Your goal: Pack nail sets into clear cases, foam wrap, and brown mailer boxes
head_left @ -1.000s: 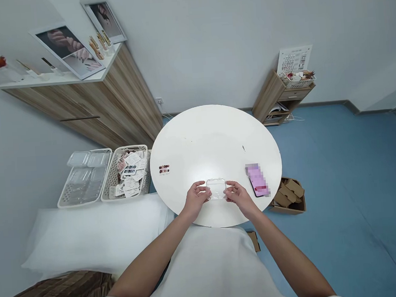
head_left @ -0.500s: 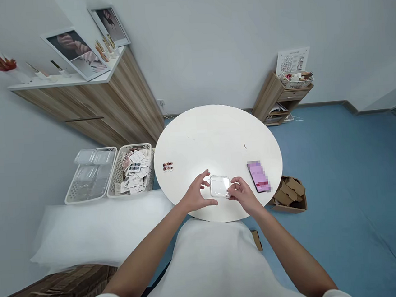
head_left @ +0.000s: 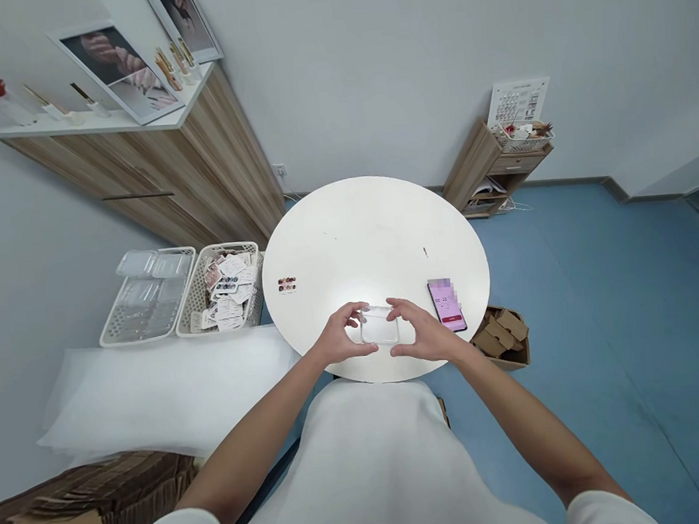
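Observation:
A small clear plastic box (head_left: 379,327) is between my hands at the near side of the white oval table (head_left: 370,220). My left hand (head_left: 343,334) grips its left side, thumb at the near corner and fingers at the far one. On the opposite side my right hand (head_left: 417,329) holds it the same way, fingers curled over the far right corner. A card of dark red and pink nail tips (head_left: 287,285) lies on the table to the left. To the right rests a phone (head_left: 447,306) with a pink screen, partly pixelated.
Left of the table stand a white basket of printed cards (head_left: 225,291) and another basket with clear plastic boxes (head_left: 151,296). A carton of folded brown boxes (head_left: 501,335) sits on the floor at right. Behind are a wooden cabinet (head_left: 198,157) and a small shelf (head_left: 480,165).
My left hand has closed in on the clear box. My right hand has shifted from its near right corner to span the right side. The view has moved slightly.

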### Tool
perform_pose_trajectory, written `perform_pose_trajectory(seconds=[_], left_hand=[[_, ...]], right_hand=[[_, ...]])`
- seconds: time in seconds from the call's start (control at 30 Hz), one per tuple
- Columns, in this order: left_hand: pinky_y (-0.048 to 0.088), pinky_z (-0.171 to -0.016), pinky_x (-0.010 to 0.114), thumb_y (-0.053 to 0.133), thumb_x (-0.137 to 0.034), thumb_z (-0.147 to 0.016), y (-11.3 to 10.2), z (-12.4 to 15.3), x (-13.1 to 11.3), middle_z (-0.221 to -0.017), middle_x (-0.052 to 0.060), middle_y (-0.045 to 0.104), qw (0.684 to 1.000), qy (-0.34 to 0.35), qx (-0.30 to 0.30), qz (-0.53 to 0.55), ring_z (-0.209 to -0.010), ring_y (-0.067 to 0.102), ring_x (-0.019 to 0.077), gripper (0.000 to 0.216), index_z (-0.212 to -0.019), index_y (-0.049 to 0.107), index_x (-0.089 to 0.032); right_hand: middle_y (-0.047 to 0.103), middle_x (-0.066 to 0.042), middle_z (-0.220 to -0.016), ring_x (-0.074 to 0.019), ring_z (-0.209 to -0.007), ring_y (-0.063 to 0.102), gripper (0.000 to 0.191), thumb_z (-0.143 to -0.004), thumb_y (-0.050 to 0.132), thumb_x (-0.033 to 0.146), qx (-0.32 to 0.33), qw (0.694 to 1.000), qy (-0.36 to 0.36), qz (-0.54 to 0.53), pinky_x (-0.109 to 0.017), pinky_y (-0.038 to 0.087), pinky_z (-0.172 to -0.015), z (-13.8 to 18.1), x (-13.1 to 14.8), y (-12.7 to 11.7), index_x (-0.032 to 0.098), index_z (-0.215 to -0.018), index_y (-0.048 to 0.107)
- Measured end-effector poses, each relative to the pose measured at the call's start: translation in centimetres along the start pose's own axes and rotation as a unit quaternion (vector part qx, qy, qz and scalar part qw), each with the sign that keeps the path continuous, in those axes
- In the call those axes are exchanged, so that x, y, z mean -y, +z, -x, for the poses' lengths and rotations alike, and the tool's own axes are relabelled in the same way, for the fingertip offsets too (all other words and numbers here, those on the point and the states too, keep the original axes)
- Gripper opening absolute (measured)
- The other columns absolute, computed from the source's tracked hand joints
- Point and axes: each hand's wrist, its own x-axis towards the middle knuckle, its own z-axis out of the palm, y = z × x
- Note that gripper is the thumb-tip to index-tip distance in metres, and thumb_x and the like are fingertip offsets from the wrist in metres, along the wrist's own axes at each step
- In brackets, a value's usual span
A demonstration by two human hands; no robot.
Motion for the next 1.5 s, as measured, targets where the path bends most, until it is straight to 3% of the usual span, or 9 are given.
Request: perform_pose_trajectory(seconds=[0.17,0.23,0.4,0.57,0.9,1.13,1.27,1.37,1.5], left_hand=[[0.043,-0.080,0.033,0.079,-0.027,-0.045,1.1,0.0,-0.5,-0.116,0.009,0.049,0.999,-0.013,-0.029,0.043,-0.088,0.053,0.0184,0.085,-0.122,0.043,-0.026],[0.042,-0.082,0.035,0.080,-0.027,-0.043,1.4,0.1,-0.6,-0.111,0.008,0.052,0.998,-0.019,-0.030,0.048,-0.086,0.053,0.0176,0.090,-0.124,0.041,-0.025],[0.045,-0.078,0.034,0.077,-0.025,-0.051,2.1,0.0,-0.9,-0.086,0.002,0.056,0.998,-0.027,-0.011,0.047,-0.073,0.052,0.0132,0.074,-0.119,0.047,-0.023],[0.048,-0.069,0.030,0.075,-0.024,-0.054,3.1,-0.2,-0.9,-0.090,0.005,0.056,0.990,-0.065,0.012,0.124,-0.077,0.055,0.0148,0.073,-0.121,0.045,-0.022],[0.050,-0.066,0.029,0.076,-0.021,-0.054,4.5,-0.8,-1.0,-0.091,0.006,0.058,0.980,-0.091,0.022,0.177,-0.081,0.057,0.0173,0.075,-0.122,0.044,-0.022],[0.047,-0.074,0.030,0.071,-0.020,-0.058,4.4,-1.5,-1.9,-0.110,0.008,0.054,0.964,-0.104,0.017,0.242,-0.099,0.052,0.0207,0.079,-0.129,0.036,-0.025],[0.047,-0.071,0.030,0.066,-0.023,-0.065,4.4,-1.1,-0.8,-0.094,0.005,0.058,0.951,-0.148,-0.022,0.270,-0.083,0.058,0.0152,0.070,-0.129,0.036,-0.025],[0.047,-0.067,0.030,0.065,-0.027,-0.067,4.3,-0.7,0.0,-0.082,0.004,0.060,0.948,-0.191,-0.042,0.249,-0.070,0.059,0.0131,0.053,-0.117,0.048,-0.020],[0.046,-0.064,0.030,0.067,-0.031,-0.064,4.2,-0.1,0.5,-0.076,0.004,0.060,0.950,-0.216,-0.046,0.222,-0.067,0.058,0.0136,0.042,-0.102,0.057,-0.016]], right_hand=[[0.047,-0.008,-0.124,-0.0259,-0.107,0.049,0.041,-0.059,0.068,0.028,-0.011,0.998,-0.040,0.040,-0.042,0.040,-0.086,-1.0,-0.1,-0.7,0.025,-0.097,0.052],[0.047,-0.008,-0.125,-0.0266,-0.110,0.047,0.042,-0.058,0.068,0.027,-0.016,0.997,-0.062,0.047,-0.042,0.039,-0.086,-1.0,-0.4,-0.9,0.025,-0.097,0.052],[0.049,-0.010,-0.122,-0.0270,-0.108,0.048,0.040,-0.057,0.068,0.028,-0.018,0.994,-0.098,0.054,-0.041,0.040,-0.084,-0.7,-1.5,-1.2,0.024,-0.094,0.054],[0.052,-0.009,-0.115,-0.0257,-0.101,0.052,0.039,-0.054,0.069,0.029,-0.031,0.992,-0.115,0.027,-0.038,0.042,-0.081,-0.5,-2.3,-1.4,0.024,-0.090,0.056],[0.057,-0.007,-0.107,-0.0259,-0.099,0.053,0.039,-0.052,0.068,0.029,-0.063,0.994,-0.081,-0.020,-0.039,0.041,-0.084,-0.3,-3.5,-2.1,0.024,-0.089,0.056],[0.059,-0.006,-0.105,-0.0248,-0.096,0.054,0.036,-0.054,0.068,0.030,-0.070,0.995,-0.033,-0.066,-0.037,0.042,-0.080,-0.9,-3.3,-2.8,0.024,-0.088,0.057],[0.058,-0.006,-0.106,-0.0255,-0.098,0.053,0.038,-0.053,0.070,0.031,-0.063,0.996,-0.039,-0.049,-0.039,0.041,-0.083,-0.6,-3.7,-2.5,0.024,-0.088,0.057],[0.058,-0.006,-0.107,-0.0248,-0.097,0.053,0.038,-0.056,0.069,0.032,-0.050,0.997,-0.043,-0.041,-0.039,0.040,-0.083,-0.4,-3.8,-2.3,0.024,-0.091,0.057],[0.062,-0.004,-0.093,-0.0215,-0.086,0.056,0.033,-0.063,0.065,0.039,-0.036,0.996,-0.018,-0.077,-0.036,0.042,-0.077,-0.9,-4.2,-2.2,0.024,-0.092,0.058]])
